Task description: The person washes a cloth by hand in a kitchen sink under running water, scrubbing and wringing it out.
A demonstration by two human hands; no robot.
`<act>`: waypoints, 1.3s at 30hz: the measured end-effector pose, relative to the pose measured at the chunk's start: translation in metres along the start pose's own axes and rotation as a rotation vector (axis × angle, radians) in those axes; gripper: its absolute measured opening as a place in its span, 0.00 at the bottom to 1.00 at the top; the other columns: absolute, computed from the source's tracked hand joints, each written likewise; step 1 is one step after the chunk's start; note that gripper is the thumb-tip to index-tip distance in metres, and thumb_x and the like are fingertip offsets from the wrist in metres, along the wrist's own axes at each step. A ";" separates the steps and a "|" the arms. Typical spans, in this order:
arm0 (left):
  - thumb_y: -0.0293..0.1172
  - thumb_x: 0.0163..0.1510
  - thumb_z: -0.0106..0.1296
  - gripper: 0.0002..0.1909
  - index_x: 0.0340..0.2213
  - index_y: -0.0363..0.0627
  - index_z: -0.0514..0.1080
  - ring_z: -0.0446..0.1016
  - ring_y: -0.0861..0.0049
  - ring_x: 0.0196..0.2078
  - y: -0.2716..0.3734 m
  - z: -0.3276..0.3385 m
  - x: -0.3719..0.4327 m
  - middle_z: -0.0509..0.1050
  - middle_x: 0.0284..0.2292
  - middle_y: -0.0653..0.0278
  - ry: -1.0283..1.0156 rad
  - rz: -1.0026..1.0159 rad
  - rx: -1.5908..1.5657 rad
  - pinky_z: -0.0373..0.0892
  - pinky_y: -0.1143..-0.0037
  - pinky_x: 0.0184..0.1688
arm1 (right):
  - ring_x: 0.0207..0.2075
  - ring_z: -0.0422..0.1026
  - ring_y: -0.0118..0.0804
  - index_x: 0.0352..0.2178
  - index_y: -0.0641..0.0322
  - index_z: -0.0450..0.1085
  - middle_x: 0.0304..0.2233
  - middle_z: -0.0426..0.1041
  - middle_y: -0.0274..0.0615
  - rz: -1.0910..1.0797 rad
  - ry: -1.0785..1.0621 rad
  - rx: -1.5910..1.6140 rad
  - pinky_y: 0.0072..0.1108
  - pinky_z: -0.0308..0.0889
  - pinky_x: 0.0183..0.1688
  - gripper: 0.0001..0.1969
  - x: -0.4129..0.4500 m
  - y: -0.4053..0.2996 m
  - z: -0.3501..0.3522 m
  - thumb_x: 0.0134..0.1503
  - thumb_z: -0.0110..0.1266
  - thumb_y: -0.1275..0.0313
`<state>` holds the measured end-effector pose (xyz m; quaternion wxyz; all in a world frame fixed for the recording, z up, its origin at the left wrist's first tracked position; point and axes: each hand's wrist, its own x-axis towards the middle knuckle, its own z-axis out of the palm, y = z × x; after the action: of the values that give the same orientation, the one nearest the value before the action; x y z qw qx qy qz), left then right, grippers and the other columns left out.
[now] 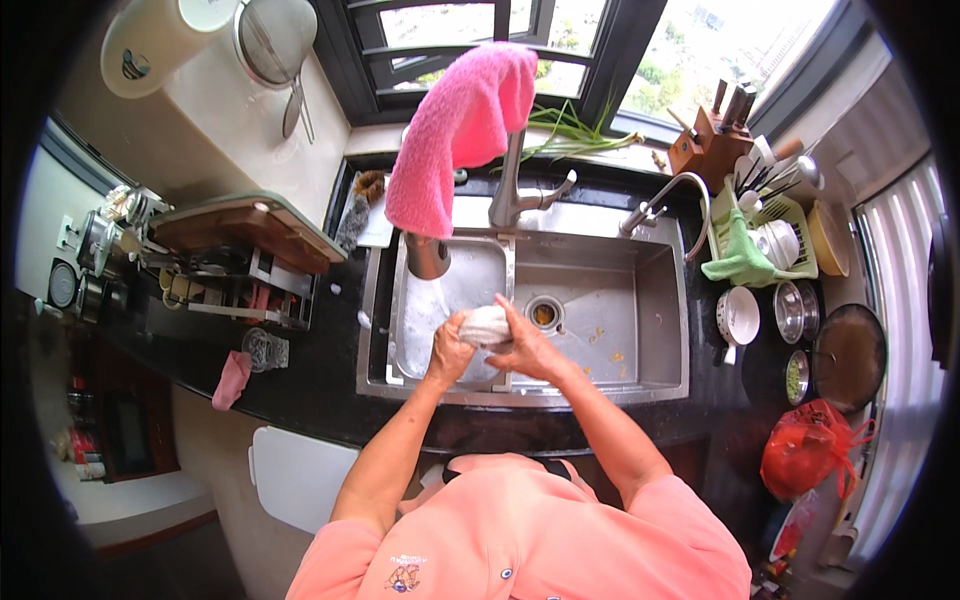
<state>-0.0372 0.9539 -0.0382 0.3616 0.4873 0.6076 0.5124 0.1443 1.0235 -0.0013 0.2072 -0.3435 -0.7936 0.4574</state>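
Note:
A bunched white cloth [484, 325] is held between my two hands over the divider between the sink bowls. My left hand [451, 352] grips its left end, and my right hand [534, 351] closes on it from the right, thumb side up. Whether something is wrapped inside cannot be seen. Just behind my left hand, water runs from the faucet spout [427, 259]. A pink towel [465, 142] drapes over the faucet's neck. Below lies a basin [491, 262] of sudsy water in the left bowl.
The right sink bowl [585, 262] has a drain and orange food scraps. A slim curved tap [703, 202] stands behind it. Rightward are a green dish rack [804, 255], a white handled bowl [738, 315] and a red plastic bag [806, 450]. Cutting boards [247, 236] and a glass [264, 349] stand left.

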 end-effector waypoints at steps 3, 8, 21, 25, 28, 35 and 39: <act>0.24 0.46 0.60 0.18 0.41 0.38 0.73 0.78 0.68 0.36 0.014 -0.001 -0.007 0.78 0.32 0.55 -0.028 -0.024 -0.087 0.71 0.74 0.41 | 0.49 0.70 0.55 0.60 0.55 0.55 0.46 0.71 0.56 0.050 0.015 -0.015 0.33 0.65 0.53 0.43 0.000 -0.007 0.006 0.42 0.67 0.67; 0.29 0.44 0.63 0.24 0.45 0.37 0.73 0.76 0.64 0.42 0.030 -0.014 -0.016 0.77 0.38 0.52 -0.128 -0.004 0.271 0.70 0.71 0.47 | 0.37 0.74 0.50 0.39 0.61 0.71 0.33 0.75 0.46 0.018 0.099 -0.111 0.31 0.69 0.42 0.22 0.000 0.012 0.003 0.39 0.66 0.69; 0.40 0.65 0.44 0.19 0.43 0.35 0.75 0.71 0.67 0.53 0.185 -0.123 0.028 0.77 0.43 0.56 0.399 0.320 0.305 0.61 0.71 0.58 | 0.38 0.73 0.52 0.36 0.63 0.72 0.35 0.73 0.50 0.375 0.394 -0.595 0.36 0.70 0.42 0.17 -0.086 0.094 -0.098 0.40 0.60 0.75; 0.45 0.64 0.45 0.24 0.48 0.35 0.73 0.65 0.66 0.59 0.239 -0.103 0.058 0.72 0.52 0.52 0.303 0.354 0.170 0.57 0.70 0.61 | 0.42 0.71 0.54 0.38 0.57 0.74 0.37 0.73 0.51 0.467 0.328 -0.701 0.39 0.66 0.47 0.18 -0.122 0.140 -0.082 0.40 0.61 0.74; 0.47 0.63 0.45 0.26 0.50 0.34 0.71 0.62 0.64 0.62 0.249 -0.095 0.064 0.68 0.55 0.49 0.184 0.266 0.055 0.54 0.70 0.63 | 0.42 0.70 0.53 0.35 0.57 0.75 0.36 0.73 0.51 0.446 0.267 -0.749 0.39 0.64 0.48 0.16 -0.143 0.143 -0.071 0.39 0.61 0.72; 0.49 0.59 0.51 0.28 0.49 0.33 0.72 0.64 0.58 0.60 0.272 -0.023 0.045 0.70 0.52 0.42 -0.028 0.305 0.134 0.57 0.66 0.62 | 0.43 0.71 0.53 0.36 0.57 0.75 0.37 0.74 0.50 0.568 0.158 -0.756 0.38 0.65 0.48 0.17 -0.147 0.132 -0.069 0.39 0.61 0.71; 0.51 0.55 0.55 0.33 0.50 0.30 0.69 0.65 0.50 0.58 0.281 0.041 0.055 0.71 0.50 0.40 -0.090 0.439 0.219 0.59 0.64 0.60 | 0.40 0.74 0.54 0.34 0.59 0.74 0.36 0.76 0.50 0.510 0.128 -0.574 0.40 0.68 0.44 0.13 -0.104 0.119 -0.064 0.43 0.59 0.69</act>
<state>0.0489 1.0175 0.2307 0.2131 0.6662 0.5223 0.4878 0.2980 1.0257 -0.0740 0.0312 -0.6018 -0.7639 0.2310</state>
